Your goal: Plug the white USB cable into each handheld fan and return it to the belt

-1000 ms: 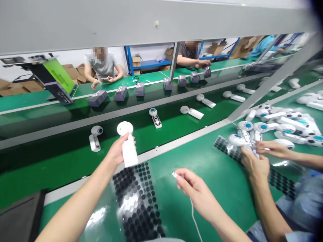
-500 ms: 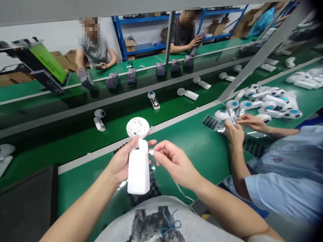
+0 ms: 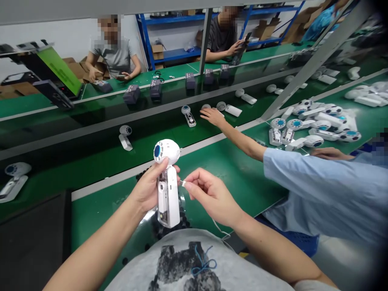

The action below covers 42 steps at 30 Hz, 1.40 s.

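A white handheld fan [image 3: 172, 198] is upright in my left hand [image 3: 148, 184], its round head with a blue centre at the top and the clear side of its handle showing inner parts. My left fingers wrap round its neck. Just right of the handle, my right hand [image 3: 212, 196] pinches a small white plug [image 3: 183, 183] with its tip toward the fan, apart from it. A white cable [image 3: 222, 232] hangs below my right hand. Black round pads [image 3: 183, 220] lie on the green table [image 3: 242, 182] behind and under the fan.
A co-worker's arm [image 3: 245, 139] reaches from the right over the belt [image 3: 157, 129], which carries several white fans. More fans [image 3: 330, 119] are piled at the right. A dark panel [image 3: 30, 242] stands at the lower left. Two people sit across, near purple boxes [image 3: 131, 93].
The fan has turned in my left hand, from its plain white back to its clear side and blue centre. The co-worker's arm now stretches over the belt. Fans on the belt have shifted right.
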### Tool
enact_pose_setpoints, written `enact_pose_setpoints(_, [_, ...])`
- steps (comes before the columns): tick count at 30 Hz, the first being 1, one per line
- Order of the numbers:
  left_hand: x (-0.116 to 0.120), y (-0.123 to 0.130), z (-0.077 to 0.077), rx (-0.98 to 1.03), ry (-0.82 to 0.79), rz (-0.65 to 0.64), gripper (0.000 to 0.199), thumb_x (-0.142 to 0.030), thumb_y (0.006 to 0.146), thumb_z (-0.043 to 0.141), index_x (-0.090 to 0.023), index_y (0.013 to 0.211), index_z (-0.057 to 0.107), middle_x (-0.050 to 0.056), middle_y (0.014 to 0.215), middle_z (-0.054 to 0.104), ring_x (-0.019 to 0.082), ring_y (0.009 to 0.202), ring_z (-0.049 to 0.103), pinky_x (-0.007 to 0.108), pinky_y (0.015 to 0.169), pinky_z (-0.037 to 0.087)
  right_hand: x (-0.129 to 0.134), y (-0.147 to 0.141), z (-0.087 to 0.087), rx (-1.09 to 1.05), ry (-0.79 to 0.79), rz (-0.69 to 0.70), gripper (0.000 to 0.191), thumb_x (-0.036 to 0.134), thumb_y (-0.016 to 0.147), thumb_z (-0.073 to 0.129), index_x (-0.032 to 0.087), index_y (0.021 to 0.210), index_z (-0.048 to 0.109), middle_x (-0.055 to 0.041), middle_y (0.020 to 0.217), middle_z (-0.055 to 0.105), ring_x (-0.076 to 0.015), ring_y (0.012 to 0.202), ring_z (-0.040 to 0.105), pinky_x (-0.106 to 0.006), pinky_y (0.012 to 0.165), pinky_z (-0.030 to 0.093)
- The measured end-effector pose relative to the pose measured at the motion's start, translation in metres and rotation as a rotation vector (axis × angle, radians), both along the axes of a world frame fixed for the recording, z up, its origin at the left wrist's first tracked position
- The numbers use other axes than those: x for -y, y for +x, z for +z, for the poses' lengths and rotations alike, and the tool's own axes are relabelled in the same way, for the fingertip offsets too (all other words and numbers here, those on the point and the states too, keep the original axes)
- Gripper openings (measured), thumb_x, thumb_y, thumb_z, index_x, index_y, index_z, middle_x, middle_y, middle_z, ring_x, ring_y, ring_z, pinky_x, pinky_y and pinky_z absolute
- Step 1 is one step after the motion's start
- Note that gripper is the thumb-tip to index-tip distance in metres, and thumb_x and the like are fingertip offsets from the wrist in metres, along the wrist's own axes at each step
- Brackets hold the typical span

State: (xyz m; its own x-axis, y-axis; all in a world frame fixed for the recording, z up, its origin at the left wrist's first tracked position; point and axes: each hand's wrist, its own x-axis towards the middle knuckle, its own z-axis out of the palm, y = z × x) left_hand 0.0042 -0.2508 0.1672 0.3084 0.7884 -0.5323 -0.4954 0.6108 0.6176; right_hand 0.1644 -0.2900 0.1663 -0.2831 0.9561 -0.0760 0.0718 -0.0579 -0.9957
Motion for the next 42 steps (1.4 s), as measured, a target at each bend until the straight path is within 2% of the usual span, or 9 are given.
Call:
enact_pose_setpoints(3, [0.002, 0.004, 0.002, -0.096, 0.084, 0.044, 0.026, -0.031, 0.069, 0.069, -0.014, 0.085, 0.056, 0.001, 0.07, 0.06, 0.012, 0.051, 0.058, 0.022, 0.045, 0.048, -0.001, -0.003, -0.002, 0.033, 0.015, 0.028, 0.01, 0.027, 0.084, 0.051, 0.018, 0.081, 0.053, 0.0043, 0.064, 0.051, -0.0075, 0.057, 0.047, -0.02, 0.052, 0.038])
enact_pose_setpoints(11, [0.005, 0.011, -0.001, -0.296, 0.244, 0.09, 0.038, -0.031, 0.065, 0.072, -0.018, 0.096, 0.053, -0.001, 0.075, 0.06, 0.009, 0.056, 0.056, 0.02, 0.051, 0.045, -0.004, 0.0, -0.006, 0.217, 0.074, 0.074, 0.011, 0.025, 0.083, 0.049, 0.018, 0.075, 0.052, 0.0039, 0.063, 0.052, -0.0075, 0.055, 0.045, -0.02, 0.051, 0.037])
enact_pose_setpoints(18, [0.001, 0.019, -0.009, -0.406, 0.273, 0.077, 0.038, -0.029, 0.065, 0.072, -0.017, 0.097, 0.055, 0.0, 0.079, 0.061, 0.009, 0.06, 0.056, 0.021, 0.06, 0.044, -0.009, 0.005, -0.013, 0.313, 0.198, 0.113, 0.01, 0.021, 0.085, 0.046, 0.019, 0.076, 0.049, 0.0049, 0.06, 0.049, -0.008, 0.053, 0.043, -0.021, 0.053, 0.034])
enact_pose_setpoints(26, [-0.006, 0.03, -0.021, -0.475, 0.239, 0.012, 0.04, -0.029, 0.065, 0.071, -0.017, 0.098, 0.052, 0.001, 0.083, 0.06, 0.011, 0.064, 0.054, 0.023, 0.061, 0.042, -0.018, 0.006, -0.032, 0.29, 0.075, 0.149, 0.011, 0.023, 0.083, 0.048, 0.019, 0.074, 0.049, 0.0056, 0.058, 0.047, -0.0077, 0.052, 0.041, -0.02, 0.051, 0.031])
enact_pose_setpoints(29, [-0.012, 0.031, -0.037, -0.543, 0.31, -0.039, 0.038, -0.03, 0.063, 0.072, -0.015, 0.094, 0.054, 0.001, 0.08, 0.06, 0.012, 0.063, 0.053, 0.023, 0.061, 0.042, -0.019, 0.009, -0.045, 0.278, 0.015, 0.165, 0.015, 0.026, 0.084, 0.045, 0.019, 0.074, 0.052, 0.0067, 0.053, 0.042, -0.0071, 0.047, 0.035, -0.02, 0.046, 0.027])
enact_pose_setpoints(31, [-0.02, 0.022, -0.053, -0.624, 0.348, -0.016, 0.038, -0.029, 0.06, 0.073, -0.014, 0.091, 0.056, 0.002, 0.076, 0.06, 0.012, 0.063, 0.053, 0.023, 0.06, 0.041, -0.022, 0.024, -0.053, 0.274, -0.061, 0.145, 0.017, 0.027, 0.083, 0.046, 0.018, 0.072, 0.055, 0.0065, 0.052, 0.04, -0.0073, 0.046, 0.033, -0.02, 0.045, 0.026])
enact_pose_setpoints(36, [-0.063, -0.007, -0.099, -0.771, 0.249, 0.1, 0.034, -0.031, 0.058, 0.072, -0.013, 0.082, 0.056, 0.0, 0.064, 0.057, 0.011, 0.053, 0.048, 0.022, 0.053, 0.037, -0.024, 0.09, -0.071, 0.388, -0.148, -0.205, 0.023, 0.038, 0.083, 0.047, 0.018, 0.075, 0.055, 0.0066, 0.052, 0.036, -0.0086, 0.046, 0.031, -0.022, 0.044, 0.025])
enact_pose_setpoints(39, [-0.091, 0.02, -0.123, -0.7, 0.236, 0.044, 0.033, -0.028, 0.058, 0.071, -0.013, 0.083, 0.056, 0.001, 0.066, 0.058, 0.01, 0.052, 0.048, 0.023, 0.053, 0.039, -0.024, 0.097, -0.087, 0.472, -0.062, -0.268, 0.022, 0.04, 0.083, 0.048, 0.019, 0.08, 0.053, 0.0062, 0.053, 0.039, -0.01, 0.047, 0.036, -0.023, 0.047, 0.031])
enact_pose_setpoints(42, [-0.11, 0.084, -0.143, -0.643, 0.235, -0.022, 0.025, -0.028, 0.064, 0.068, -0.013, 0.079, 0.056, 0.002, 0.064, 0.058, 0.011, 0.051, 0.05, 0.025, 0.054, 0.042, -0.035, 0.078, -0.112, 0.595, 0.068, -0.288, 0.025, 0.04, 0.081, 0.053, 0.018, 0.093, 0.052, 0.0019, 0.065, 0.053, -0.0134, 0.056, 0.048, -0.026, 0.057, 0.042])
